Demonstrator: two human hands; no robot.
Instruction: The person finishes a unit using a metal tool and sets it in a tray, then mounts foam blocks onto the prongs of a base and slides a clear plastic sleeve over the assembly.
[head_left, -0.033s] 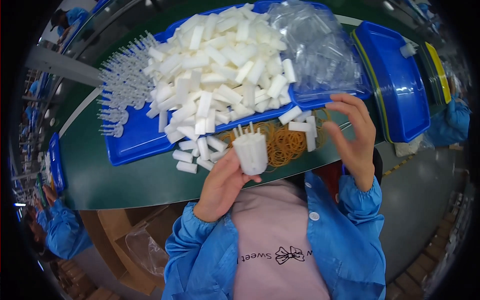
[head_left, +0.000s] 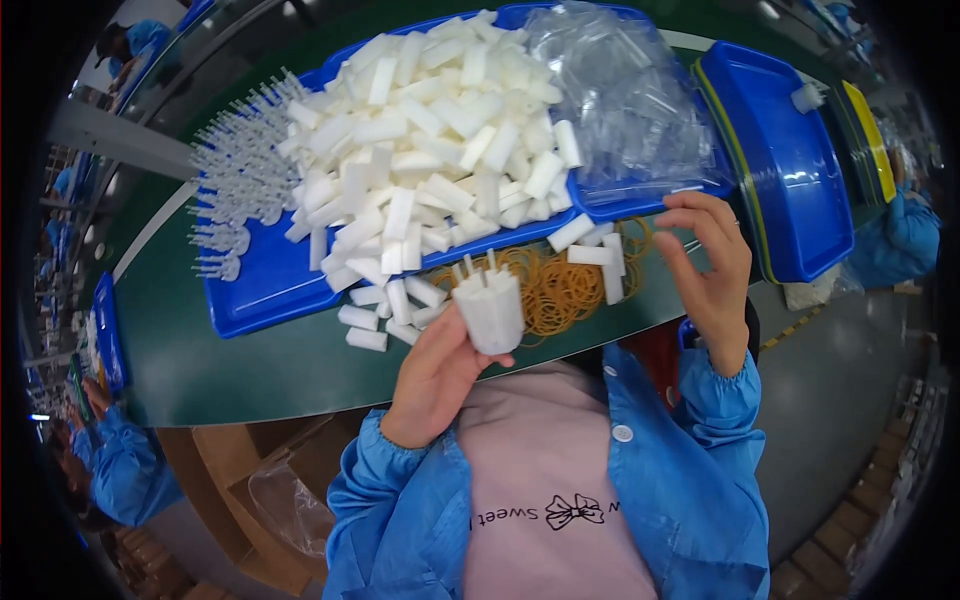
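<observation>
My left hand (head_left: 430, 378) is closed around a bundle of white foam blocks (head_left: 490, 312), held upright over the table's near edge. Several thin pale prongs stick up from the bundle's top. To the right, my right hand (head_left: 712, 262) is raised with its fingers curved and apart, holding nothing that I can see. Loose brown rubber bands (head_left: 560, 300) lie on the table just beyond the bundle. A few foam blocks (head_left: 598, 255) rest on the bands between the two hands, and more are scattered to the left of the bundle.
A heap of white foam blocks (head_left: 430, 130) fills a blue tray (head_left: 270, 302). Pronged clear plastic parts (head_left: 245, 160) stand at its left, and clear plastic bags (head_left: 630, 100) lie at its right. Stacked blue trays (head_left: 780, 170) stand farther right. A cardboard box (head_left: 225, 465) sits below the table.
The whole view has shifted slightly to the left. The bundle in my left hand leans a little more to the left; my right hand keeps nearly the same pose.
</observation>
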